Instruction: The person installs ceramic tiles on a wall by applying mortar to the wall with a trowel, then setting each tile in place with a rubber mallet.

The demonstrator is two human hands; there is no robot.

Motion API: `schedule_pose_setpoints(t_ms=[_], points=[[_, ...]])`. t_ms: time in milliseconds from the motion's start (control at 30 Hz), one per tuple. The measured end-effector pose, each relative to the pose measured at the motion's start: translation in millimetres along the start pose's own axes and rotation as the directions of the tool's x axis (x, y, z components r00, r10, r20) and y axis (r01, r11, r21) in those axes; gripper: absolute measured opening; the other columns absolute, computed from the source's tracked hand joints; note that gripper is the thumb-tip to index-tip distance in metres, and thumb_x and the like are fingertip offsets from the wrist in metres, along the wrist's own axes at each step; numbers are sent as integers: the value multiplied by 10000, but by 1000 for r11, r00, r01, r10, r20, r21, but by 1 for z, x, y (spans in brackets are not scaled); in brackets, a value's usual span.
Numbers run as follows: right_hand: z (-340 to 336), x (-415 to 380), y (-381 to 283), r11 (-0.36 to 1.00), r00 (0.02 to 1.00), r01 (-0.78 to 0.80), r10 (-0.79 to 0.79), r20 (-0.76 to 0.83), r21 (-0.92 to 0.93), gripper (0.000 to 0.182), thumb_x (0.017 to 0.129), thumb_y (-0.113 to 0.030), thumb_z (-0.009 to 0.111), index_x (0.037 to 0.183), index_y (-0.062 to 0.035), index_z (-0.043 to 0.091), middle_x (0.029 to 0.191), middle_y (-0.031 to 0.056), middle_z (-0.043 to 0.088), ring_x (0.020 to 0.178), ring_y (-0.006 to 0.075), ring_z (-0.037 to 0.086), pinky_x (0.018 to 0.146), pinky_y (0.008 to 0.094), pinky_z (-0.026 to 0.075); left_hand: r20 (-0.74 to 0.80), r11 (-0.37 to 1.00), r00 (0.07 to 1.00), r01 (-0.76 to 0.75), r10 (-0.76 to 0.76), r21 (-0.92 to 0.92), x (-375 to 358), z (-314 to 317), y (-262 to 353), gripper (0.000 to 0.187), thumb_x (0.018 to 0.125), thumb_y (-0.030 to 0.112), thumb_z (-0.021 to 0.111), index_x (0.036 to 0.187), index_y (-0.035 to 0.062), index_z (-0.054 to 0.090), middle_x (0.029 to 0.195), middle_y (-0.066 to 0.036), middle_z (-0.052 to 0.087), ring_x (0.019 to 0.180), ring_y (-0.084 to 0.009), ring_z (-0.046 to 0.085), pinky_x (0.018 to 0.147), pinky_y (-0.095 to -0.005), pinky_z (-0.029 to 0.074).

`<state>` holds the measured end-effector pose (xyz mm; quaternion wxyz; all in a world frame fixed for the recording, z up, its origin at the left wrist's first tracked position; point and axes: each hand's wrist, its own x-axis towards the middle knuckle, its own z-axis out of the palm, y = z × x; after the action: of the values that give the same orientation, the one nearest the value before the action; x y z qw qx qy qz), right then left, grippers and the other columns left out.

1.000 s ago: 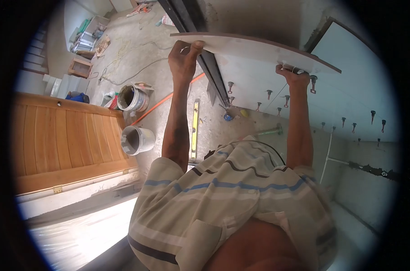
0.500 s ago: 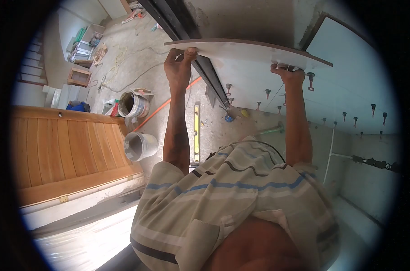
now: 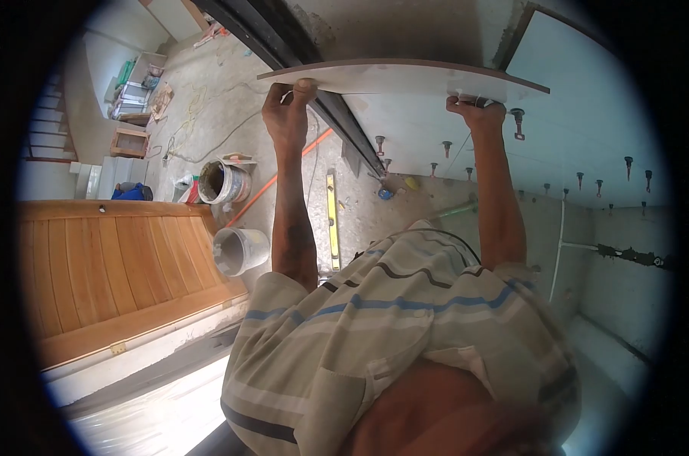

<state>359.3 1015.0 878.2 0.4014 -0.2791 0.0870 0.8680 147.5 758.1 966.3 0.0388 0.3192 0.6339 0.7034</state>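
Note:
A large pale tile (image 3: 405, 78) with a brown edge stands out in front of the wall, seen nearly edge-on. My left hand (image 3: 287, 110) is closed on its left end, the thumb lying at the tile's face. Near the other end, my right hand (image 3: 481, 114) grips the tile with curled fingers. A small white thing (image 3: 477, 100) shows by those fingers, too small to name. Behind, pale tiles (image 3: 428, 125) cover the wall, and levelling clips with dark caps (image 3: 518, 124) stick out along their joints.
A dark metal beam (image 3: 280, 38) runs beside the tile's left end. On the floor are a yellow spirit level (image 3: 332, 222), a mortar bucket (image 3: 227, 182), a pale bucket (image 3: 242, 251) and an orange hose (image 3: 262, 190). A wooden door panel (image 3: 124, 266) fills the left.
Both hands and the tile appear slightly further left and higher in view. The camera view has also shifted a little. Each hand keeps its hold on the tile.

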Motion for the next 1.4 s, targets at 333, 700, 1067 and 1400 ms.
schedule_pose_setpoints(t_ms=[333,700,1067,1400], points=[[22,-19,9,996,984,84,-79,-160,27,295,876,-424,355,974,-227,552,1021,-5,522,943,208,446,750,545,309,42,999,999,-35,35,-1,8,0,-12,269,912,194,650,1003,-56,607,866,-104,626,822,-171,654,745,-282,543],[31,-35,5,990,986,0,22,-163,139,436,868,-444,298,1140,-232,565,1258,-10,503,1181,183,387,908,516,230,82,992,989,-122,120,19,2,10,0,473,952,349,590,1131,-88,554,964,-162,638,846,-206,649,760,-315,552],[30,1,13,993,930,50,-5,-367,111,655,828,-480,432,1368,-110,463,1313,55,510,1192,231,486,945,467,401,71,973,993,-106,93,207,5,18,8,726,894,555,575,1067,-150,545,1002,-239,619,889,-286,665,755,-322,590],[47,-28,6,977,915,31,57,-399,209,486,820,-456,397,1223,-229,547,1302,-50,512,1194,132,401,1004,418,242,83,951,996,-58,34,303,9,18,16,713,918,553,536,1113,-133,535,988,-212,635,882,-253,670,732,-311,582]])
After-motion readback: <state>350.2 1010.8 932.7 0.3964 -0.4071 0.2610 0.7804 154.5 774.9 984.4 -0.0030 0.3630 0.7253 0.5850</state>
